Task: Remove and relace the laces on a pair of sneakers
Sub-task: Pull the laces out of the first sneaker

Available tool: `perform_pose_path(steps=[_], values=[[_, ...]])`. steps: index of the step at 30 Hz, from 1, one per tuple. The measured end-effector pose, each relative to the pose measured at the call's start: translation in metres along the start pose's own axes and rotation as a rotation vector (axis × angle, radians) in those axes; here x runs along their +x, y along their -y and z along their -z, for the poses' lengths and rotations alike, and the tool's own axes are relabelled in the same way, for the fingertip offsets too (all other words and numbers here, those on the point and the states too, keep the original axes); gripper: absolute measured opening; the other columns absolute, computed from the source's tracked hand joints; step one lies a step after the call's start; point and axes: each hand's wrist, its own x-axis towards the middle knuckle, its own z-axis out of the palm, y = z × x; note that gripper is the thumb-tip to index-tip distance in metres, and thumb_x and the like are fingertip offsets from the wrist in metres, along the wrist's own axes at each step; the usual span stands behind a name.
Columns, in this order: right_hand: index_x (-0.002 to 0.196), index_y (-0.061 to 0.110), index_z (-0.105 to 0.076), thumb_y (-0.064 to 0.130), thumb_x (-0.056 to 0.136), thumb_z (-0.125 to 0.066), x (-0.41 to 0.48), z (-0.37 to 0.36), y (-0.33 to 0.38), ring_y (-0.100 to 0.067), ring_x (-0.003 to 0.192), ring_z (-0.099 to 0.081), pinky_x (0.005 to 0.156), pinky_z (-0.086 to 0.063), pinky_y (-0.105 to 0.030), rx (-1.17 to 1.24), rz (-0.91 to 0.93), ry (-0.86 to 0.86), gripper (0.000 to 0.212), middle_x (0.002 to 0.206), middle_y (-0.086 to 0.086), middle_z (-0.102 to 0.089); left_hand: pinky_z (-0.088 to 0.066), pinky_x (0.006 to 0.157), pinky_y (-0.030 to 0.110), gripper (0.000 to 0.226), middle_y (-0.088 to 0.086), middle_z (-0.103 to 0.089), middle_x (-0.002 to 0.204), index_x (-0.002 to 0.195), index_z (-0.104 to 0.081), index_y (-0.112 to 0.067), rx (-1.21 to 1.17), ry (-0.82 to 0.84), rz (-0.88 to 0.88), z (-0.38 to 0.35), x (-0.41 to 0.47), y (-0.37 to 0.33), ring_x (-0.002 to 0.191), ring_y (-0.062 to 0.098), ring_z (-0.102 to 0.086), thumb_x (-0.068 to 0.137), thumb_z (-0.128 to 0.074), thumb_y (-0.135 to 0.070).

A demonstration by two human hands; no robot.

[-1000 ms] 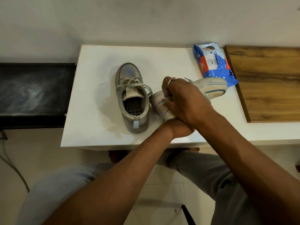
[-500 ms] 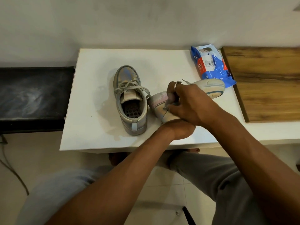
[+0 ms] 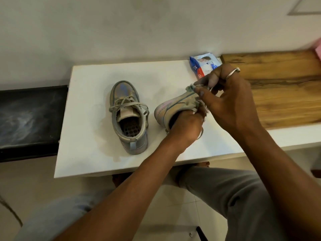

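Sneaker (image 3: 175,108) lies slantwise, heel leftward — left hand (image 3: 185,127) grips it, right hand (image 3: 229,101) pinches its lace (image 3: 190,88).

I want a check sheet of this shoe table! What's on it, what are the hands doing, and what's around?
Surface: white table, smudged by the shoes.
Job's things: laced sneaker stands upright on the table; held sneaker is tipped on its side.
Clutter: blue packet and wooden board at the right.
Hands: left hand grips the held sneaker's opening; right hand pinches the lace.
Cables: thin dark cord on the floor, far left.
Surroundings: pale wall, black bench at left.
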Motion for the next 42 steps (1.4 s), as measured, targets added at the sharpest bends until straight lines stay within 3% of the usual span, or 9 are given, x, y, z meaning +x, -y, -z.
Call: perform_pose_path(steps=[2,5,9,15,26,29,33,36,42], values=[[0.086,0.009,-0.048,-0.003,0.086,-0.069,0.001,0.005,0.0,-0.006,0.088,-0.068,0.07,-0.05,-0.014,0.044,0.01,-0.085,0.025,0.093,-0.007,-0.068,-0.053,0.094,0.034,0.01,-0.005,-0.067,0.101,0.098,-0.064,-0.027,-0.039,0.025,-0.113,0.003,-0.002,0.0,0.097,0.013,-0.063,0.098,-0.053,-0.028],[0.087,0.018,-0.047,-0.001,0.087,-0.069,0.004,0.013,-0.006,-0.007,0.086,-0.066,0.07,-0.048,-0.014,0.069,-0.001,-0.2,0.03,0.093,-0.007,-0.065,-0.051,0.098,0.041,0.03,-0.004,-0.068,0.114,0.121,-0.062,-0.024,-0.138,0.031,-0.166,0.007,-0.004,0.001,0.108,0.017,-0.062,0.094,-0.056,-0.035],[0.089,0.03,-0.05,0.006,0.086,-0.071,0.009,0.019,-0.021,-0.024,0.088,-0.066,0.075,-0.056,-0.036,0.028,-0.054,-0.268,0.032,0.095,-0.008,-0.067,-0.044,0.106,0.041,0.024,0.0,-0.067,0.122,0.115,-0.064,-0.024,-0.384,0.109,-0.12,0.012,-0.001,0.0,0.116,0.018,-0.061,0.092,-0.057,-0.025],[0.1,0.016,-0.06,0.01,0.084,-0.076,0.016,0.016,-0.039,-0.01,0.08,-0.063,0.071,-0.054,-0.023,-0.155,-0.065,-0.214,0.023,0.093,0.004,-0.067,-0.044,0.107,0.042,0.031,0.01,-0.066,0.124,0.129,-0.057,-0.011,-0.621,0.171,-0.067,0.014,-0.004,-0.004,0.115,0.023,-0.063,0.098,-0.053,-0.012],[0.088,0.019,-0.058,0.007,0.085,-0.072,0.028,-0.004,-0.054,0.001,0.071,-0.054,0.061,-0.042,-0.006,-0.267,-0.139,0.038,0.019,0.083,0.009,-0.06,-0.044,0.105,0.038,0.037,0.011,-0.065,0.126,0.133,-0.055,-0.016,-0.791,0.184,0.132,0.01,-0.016,-0.003,0.119,0.024,-0.061,0.103,-0.042,-0.033],[0.096,0.018,-0.059,0.01,0.089,-0.071,0.035,-0.01,-0.069,-0.009,0.084,-0.058,0.065,-0.046,-0.009,-0.337,-0.208,0.093,0.016,0.094,0.002,-0.063,-0.048,0.101,0.037,0.034,0.011,-0.066,0.123,0.127,-0.058,-0.015,-0.8,0.092,0.23,0.006,-0.01,0.002,0.117,0.023,-0.062,0.101,-0.047,-0.033],[0.094,0.017,-0.059,0.012,0.088,-0.072,0.04,-0.019,-0.089,-0.018,0.096,-0.062,0.073,-0.053,-0.025,-0.363,-0.312,0.156,0.015,0.097,-0.002,-0.066,-0.051,0.075,0.027,0.034,0.017,-0.065,0.124,0.125,-0.058,-0.01,-0.895,0.004,0.359,0.003,-0.004,0.005,0.109,0.023,-0.062,0.098,-0.053,-0.029],[0.092,0.016,-0.058,0.014,0.087,-0.074,0.044,-0.021,-0.091,-0.017,0.093,-0.064,0.068,-0.051,-0.019,-0.345,-0.327,0.135,0.017,0.096,-0.002,-0.069,-0.05,0.073,0.029,0.032,0.017,-0.063,0.127,0.126,-0.057,-0.011,-0.908,-0.042,0.362,0.001,-0.004,0.001,0.094,0.022,-0.059,0.099,-0.052,-0.026],[0.079,0.025,-0.048,0.014,0.086,-0.072,0.052,-0.033,-0.084,-0.021,0.087,-0.065,0.074,-0.058,-0.038,-0.369,-0.252,0.224,0.027,0.091,-0.005,-0.069,-0.054,0.084,0.033,0.024,0.012,-0.069,0.114,0.117,-0.062,-0.015,-0.871,-0.063,0.342,0.0,-0.002,0.0,0.092,0.022,-0.064,0.099,-0.05,-0.025]])
